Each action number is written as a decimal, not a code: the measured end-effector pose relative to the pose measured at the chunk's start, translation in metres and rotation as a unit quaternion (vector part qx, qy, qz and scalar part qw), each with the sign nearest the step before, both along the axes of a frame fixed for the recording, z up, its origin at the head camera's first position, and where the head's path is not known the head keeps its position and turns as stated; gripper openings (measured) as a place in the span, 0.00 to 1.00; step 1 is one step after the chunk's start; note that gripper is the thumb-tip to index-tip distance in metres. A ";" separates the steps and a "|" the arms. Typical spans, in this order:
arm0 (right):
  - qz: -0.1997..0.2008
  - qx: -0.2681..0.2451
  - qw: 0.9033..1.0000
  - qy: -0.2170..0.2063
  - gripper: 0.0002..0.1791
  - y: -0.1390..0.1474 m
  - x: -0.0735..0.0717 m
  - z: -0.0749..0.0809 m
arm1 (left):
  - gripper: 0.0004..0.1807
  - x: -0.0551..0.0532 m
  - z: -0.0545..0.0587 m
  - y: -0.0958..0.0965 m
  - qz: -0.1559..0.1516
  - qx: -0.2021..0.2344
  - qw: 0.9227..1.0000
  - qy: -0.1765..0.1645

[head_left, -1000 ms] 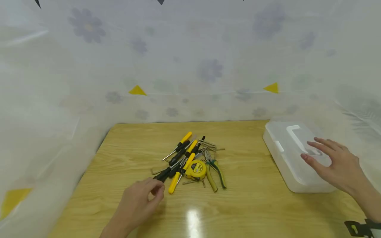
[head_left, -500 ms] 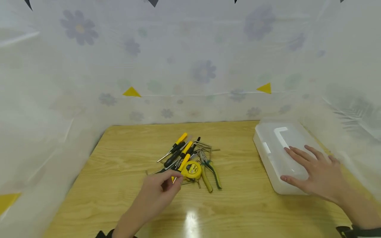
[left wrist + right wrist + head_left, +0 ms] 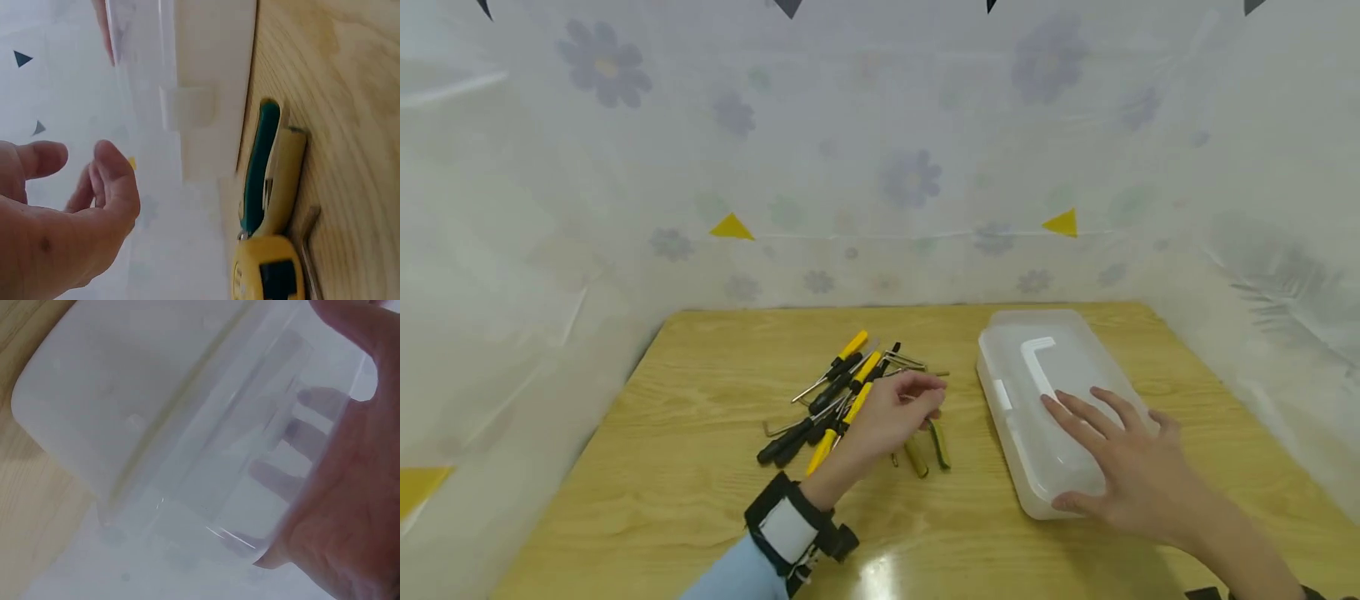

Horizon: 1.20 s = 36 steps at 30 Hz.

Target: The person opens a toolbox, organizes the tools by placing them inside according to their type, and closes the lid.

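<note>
Screwdrivers (image 3: 833, 392): heaped left of centre, handles crossing, so they likely prop one another.
Your left hand (image 3: 887, 421): above the heap's right side, fingers loosely curved, gap to the thumb, holding nothing.
Pliers (image 3: 941, 446): partly hidden behind that hand, beside the tape measure (image 3: 267, 269).
Lidded box (image 3: 1009, 446): right of the tools.
Your right hand (image 3: 1138, 483): spread wide on its lid, seemingly steadying it.
Surface, room: wood-grain table (image 3: 647, 500), flower-printed sheeting (image 3: 820, 167) behind.

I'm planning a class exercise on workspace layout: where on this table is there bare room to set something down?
Bare table: left of the screwdrivers; a narrow strip between the pliers and plastic box; right of the box. Crowded: the middle, where screwdrivers, hex keys, pliers and tape measure lie close together.
</note>
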State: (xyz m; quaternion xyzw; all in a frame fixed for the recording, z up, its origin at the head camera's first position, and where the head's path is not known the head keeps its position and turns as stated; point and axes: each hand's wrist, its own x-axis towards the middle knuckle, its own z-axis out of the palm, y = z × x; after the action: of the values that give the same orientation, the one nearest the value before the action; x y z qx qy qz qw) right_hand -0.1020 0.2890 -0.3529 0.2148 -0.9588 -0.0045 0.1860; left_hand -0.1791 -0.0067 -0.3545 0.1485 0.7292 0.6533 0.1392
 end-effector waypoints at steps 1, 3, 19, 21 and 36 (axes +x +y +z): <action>0.002 -0.001 1.000 0.002 0.58 -0.003 0.000 0.000 | 0.14 -0.002 -0.003 0.007 0.002 0.011 1.000 -0.017; 0.005 -0.001 1.000 0.010 0.57 -0.007 0.001 -0.001 | 0.16 -0.006 -0.008 0.020 0.008 0.016 0.999 -0.048; 0.042 -0.009 0.996 0.072 0.54 -0.037 0.008 -0.007 | 0.34 -0.005 -0.039 0.053 0.031 -0.038 0.992 -0.114; 0.047 -0.012 0.996 0.078 0.55 -0.037 0.009 -0.008 | 0.32 -0.005 -0.040 0.055 0.035 -0.014 0.991 -0.132; 0.088 -0.034 0.991 0.099 0.55 -0.040 0.007 -0.011 | 0.27 -0.002 -0.037 0.058 0.080 0.012 0.982 -0.169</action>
State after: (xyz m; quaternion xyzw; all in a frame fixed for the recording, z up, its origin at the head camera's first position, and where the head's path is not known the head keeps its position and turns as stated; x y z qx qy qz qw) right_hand -0.0955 0.2493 -0.3637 0.2902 -0.9126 0.0232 0.2869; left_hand -0.1811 0.0510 -0.3914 -0.0214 0.6970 0.6865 0.2061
